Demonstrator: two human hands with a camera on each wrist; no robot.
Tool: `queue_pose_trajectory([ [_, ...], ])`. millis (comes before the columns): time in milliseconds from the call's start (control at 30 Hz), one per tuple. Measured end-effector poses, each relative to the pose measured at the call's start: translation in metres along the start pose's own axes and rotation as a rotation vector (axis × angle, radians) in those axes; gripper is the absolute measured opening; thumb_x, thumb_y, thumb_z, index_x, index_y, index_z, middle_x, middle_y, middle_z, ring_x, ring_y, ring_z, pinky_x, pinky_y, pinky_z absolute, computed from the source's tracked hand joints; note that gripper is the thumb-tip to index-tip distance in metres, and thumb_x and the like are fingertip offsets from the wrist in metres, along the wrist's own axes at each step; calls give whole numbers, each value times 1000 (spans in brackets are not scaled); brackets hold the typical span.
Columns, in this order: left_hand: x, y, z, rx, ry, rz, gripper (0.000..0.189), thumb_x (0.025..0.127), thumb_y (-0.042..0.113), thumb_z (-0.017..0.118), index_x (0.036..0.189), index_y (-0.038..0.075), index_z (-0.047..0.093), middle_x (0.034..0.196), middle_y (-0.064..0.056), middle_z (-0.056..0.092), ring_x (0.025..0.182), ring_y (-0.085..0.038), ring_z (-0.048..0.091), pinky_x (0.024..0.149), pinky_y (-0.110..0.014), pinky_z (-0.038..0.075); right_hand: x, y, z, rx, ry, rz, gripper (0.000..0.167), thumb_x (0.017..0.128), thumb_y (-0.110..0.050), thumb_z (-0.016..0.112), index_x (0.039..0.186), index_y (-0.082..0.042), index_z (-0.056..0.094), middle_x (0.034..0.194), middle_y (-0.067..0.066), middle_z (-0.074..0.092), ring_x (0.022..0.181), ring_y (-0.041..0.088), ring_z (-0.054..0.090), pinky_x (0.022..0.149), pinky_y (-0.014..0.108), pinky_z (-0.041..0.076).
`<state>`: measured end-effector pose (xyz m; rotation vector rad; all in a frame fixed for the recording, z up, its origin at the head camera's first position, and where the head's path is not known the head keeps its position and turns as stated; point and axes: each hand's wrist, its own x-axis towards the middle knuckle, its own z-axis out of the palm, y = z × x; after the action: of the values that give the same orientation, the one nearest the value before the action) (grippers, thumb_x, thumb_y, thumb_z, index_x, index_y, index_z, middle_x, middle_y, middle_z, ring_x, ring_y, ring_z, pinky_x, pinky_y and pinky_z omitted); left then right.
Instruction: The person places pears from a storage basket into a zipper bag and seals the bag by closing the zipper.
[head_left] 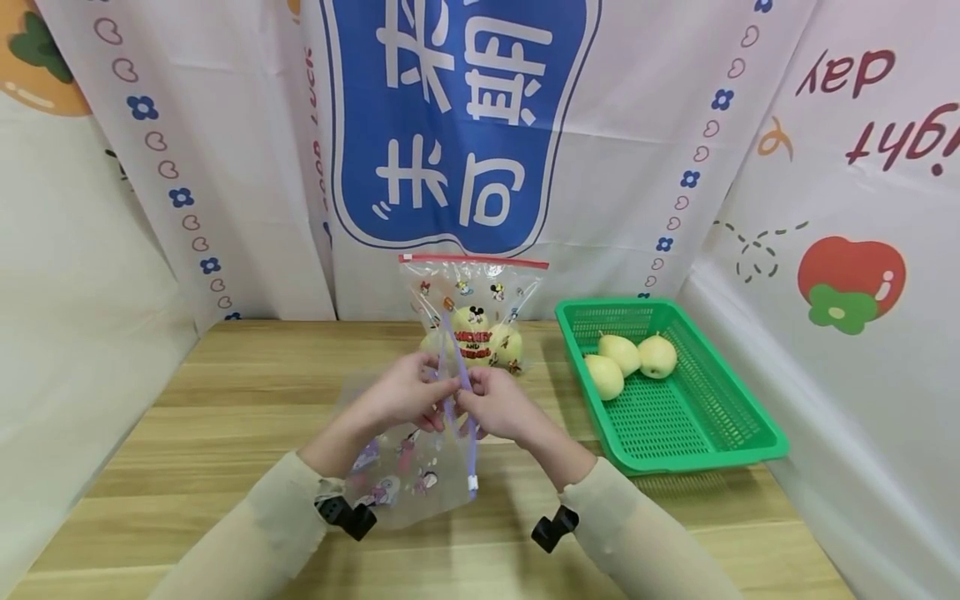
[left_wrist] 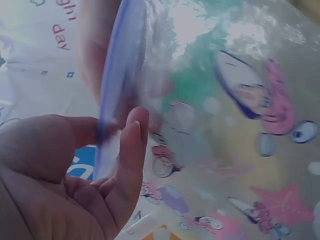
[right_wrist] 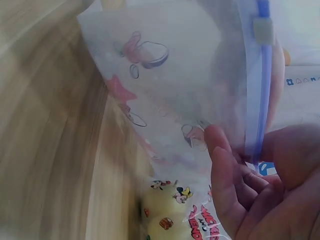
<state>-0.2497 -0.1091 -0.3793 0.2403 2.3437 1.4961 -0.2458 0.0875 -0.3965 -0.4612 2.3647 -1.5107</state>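
Purple-zip bag (head_left: 442, 487): filmy plastic. Red-zip bag (head_left: 480, 279): glossy plastic. Basket (head_left: 667, 425): plastic. Tabletop (head_left: 247, 392): smooth wood-grain. Backdrop (head_left: 630, 167): cloth.

This looks like a curtained-off booth: printed cloth sheets (head_left: 255, 150) enclose a wood-grain bench (head_left: 225, 400) at back and sides; the wider building cannot be told.

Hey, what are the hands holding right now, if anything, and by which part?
The left hand and right hand both pinch a see-through zip bag by its purple zip edge.
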Motion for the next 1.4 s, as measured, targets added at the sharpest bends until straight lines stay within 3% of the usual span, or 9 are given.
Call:
queue_pose_trajectory([
  [100,-3,4,-12,19,6,6,55,107,8,65,154,-12,43,80,-13,73,55,-14,68,58,-33,69,0,-1,-9,-47,35,44,26,112,-15,60,125,4,71,86,13,81,58,14,71,52,28,64],
  [200,-9,7,-34,51,44,-2,54,102,2,62,151,-13,46,77,-11,70,54,-12,66,54,-27,65,-1,-2,-26,-79,84,118,27,111,-16,63,121,6,73,82,14,80,57,15,72,54,29,66],
  [367,-21,6,-78,71,60,-49,38,103,5,61,137,-11,53,77,-7,70,58,-11,67,54,-24,64,-6,-7,-61,-152,119,222,26,111,-16,64,115,5,77,82,12,81,58,13,74,53,24,63],
  [500,-29,5,-94,75,34,-28,32,106,9,65,132,-8,58,80,-7,75,63,-13,73,58,-28,68,-9,-9,-77,-200,70,227,26,111,-18,64,114,3,79,82,9,83,59,10,74,53,22,60],
  [667,-26,5,-82,-22,33,59,37,107,17,73,133,-10,69,84,-10,81,68,-13,77,67,-31,71,-6,-4,-79,-190,12,203,25,109,-21,67,103,1,78,84,9,82,62,9,73,57,23,62],
  [900,-20,4,-55,-171,29,126,39,111,16,65,135,-15,68,87,-9,80,73,-12,78,73,-30,72,1,0,-75,-157,0,153,28,109,-25,68,103,1,78,88,11,82,66,11,73,61,25,63],
  [1100,-13,3,-40,-289,43,125,42,113,13,62,137,-20,63,83,-4,80,73,-9,78,76,-29,72,4,2,-72,-125,0,131,30,109,-26,68,109,3,78,87,9,81,66,12,72,63,28,65],
  [1267,-10,2,-33,-321,56,128,42,113,13,61,138,-21,61,83,-4,79,73,-9,79,74,-27,71,2,1,-71,-111,9,121,28,108,-27,70,108,-1,78,86,6,80,65,12,71,60,24,62],
  [1400,-10,3,-31,-337,65,126,44,113,14,62,138,-22,60,84,-5,80,74,-9,80,74,-27,71,-2,1,-80,-111,28,101,31,107,-30,72,117,-2,78,91,7,79,71,14,72,63,26,63],
])
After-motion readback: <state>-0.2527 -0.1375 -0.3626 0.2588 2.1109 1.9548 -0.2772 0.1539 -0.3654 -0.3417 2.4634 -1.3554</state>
